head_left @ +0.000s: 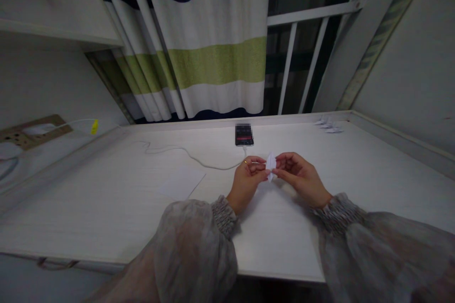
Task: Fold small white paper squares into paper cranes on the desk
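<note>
Between my two hands is a small piece of folded white paper, narrow and pointed at its top and bottom, held above the desk. My left hand pinches its left side with thumb and fingers; a ring shows on one finger. From the other side my right hand grips the paper's right edge between thumb and forefinger. Both wrists come out of gathered grey sleeves. Left of my left hand, white sheets of paper lie flat on the desk.
A phone lies beyond my hands, with a white cable running left from it. Several small folded white paper pieces stand at the back right of the white desk. Behind hang curtains beside a barred window.
</note>
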Motion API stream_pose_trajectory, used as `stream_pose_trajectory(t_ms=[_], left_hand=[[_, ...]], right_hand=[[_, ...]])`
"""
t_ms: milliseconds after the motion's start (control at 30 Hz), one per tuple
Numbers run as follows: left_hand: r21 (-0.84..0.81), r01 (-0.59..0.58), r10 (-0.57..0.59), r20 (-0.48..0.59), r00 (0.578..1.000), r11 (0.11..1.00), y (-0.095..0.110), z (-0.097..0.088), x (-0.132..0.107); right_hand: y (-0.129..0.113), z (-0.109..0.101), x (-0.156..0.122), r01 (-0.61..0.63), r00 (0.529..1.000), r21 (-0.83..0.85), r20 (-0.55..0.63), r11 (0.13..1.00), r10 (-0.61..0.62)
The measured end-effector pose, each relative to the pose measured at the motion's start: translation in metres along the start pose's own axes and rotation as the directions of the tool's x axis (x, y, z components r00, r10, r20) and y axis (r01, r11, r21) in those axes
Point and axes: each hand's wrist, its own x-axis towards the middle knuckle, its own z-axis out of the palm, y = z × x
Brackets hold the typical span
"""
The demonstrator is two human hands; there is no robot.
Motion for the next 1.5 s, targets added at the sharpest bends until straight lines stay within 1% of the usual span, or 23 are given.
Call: stream_pose_trajectory(t_ms=[100, 200, 333, 500, 667, 800, 1000, 1233, 1333, 1500], left_hand=[[0.033, -0.041, 0.041, -0.003, 0.999, 0.999, -0.002, -0.001, 0.001], [0.046, -0.043, 0.043, 0.004, 0.999, 0.998, -0.003, -0.001, 0.002], [0.032, -0.018, 0.018, 0.015, 1.0, 0.999, -0.001, -0.002, 0.001], [0.028, 0.027, -0.029, 0.052, 0.998, 0.999, 0.003, -0.002, 0.0], [-0.006, 0.035, -0.035, 0.085, 0.996, 0.999, 0.003, -0.003, 0.0], [-0.019, 0.032, -0.03, 0.092, 0.995, 0.999, 0.003, -0.003, -0.001], [-0.019, 0.027, -0.025, 0.085, 0.996, 0.999, 0.002, -0.004, -0.001], [-0.01, 0.039, -0.039, 0.055, 0.998, 0.999, 0.001, -0.004, 0.0], [-0.001, 0.043, -0.042, 0.052, 0.998, 0.999, 0.002, -0.004, -0.001], [-0.015, 0.021, -0.02, 0.068, 0.997, 1.0, 0.003, -0.003, -0.002]], right_hand=[[-0.001, 0.0, 0.0, 0.003, 1.0, -0.045, 0.007, 0.999, -0.003], [-0.003, 0.0, 0.0, 0.013, 1.0, -0.07, 0.009, 0.997, -0.013], [-0.004, 0.0, 0.0, 0.03, 1.0, -0.061, 0.003, 0.998, -0.03], [-0.006, 0.0, -0.001, 0.01, 1.0, -0.094, 0.023, 0.996, -0.008], [-0.005, -0.002, 0.0, -0.024, 0.998, -0.055, 0.051, 0.998, 0.027], [-0.006, -0.003, 0.0, -0.087, 0.99, -0.007, 0.106, 0.996, 0.087], [-0.01, -0.002, -0.001, -0.131, 0.982, 0.047, 0.143, 0.99, 0.123], [-0.008, -0.003, -0.002, -0.113, 0.972, 0.06, 0.212, 0.992, 0.098], [-0.006, -0.005, -0.001, -0.105, 0.972, 0.057, 0.217, 0.993, 0.09], [-0.005, -0.007, -0.002, -0.119, 0.973, 0.11, 0.211, 0.987, 0.094]])
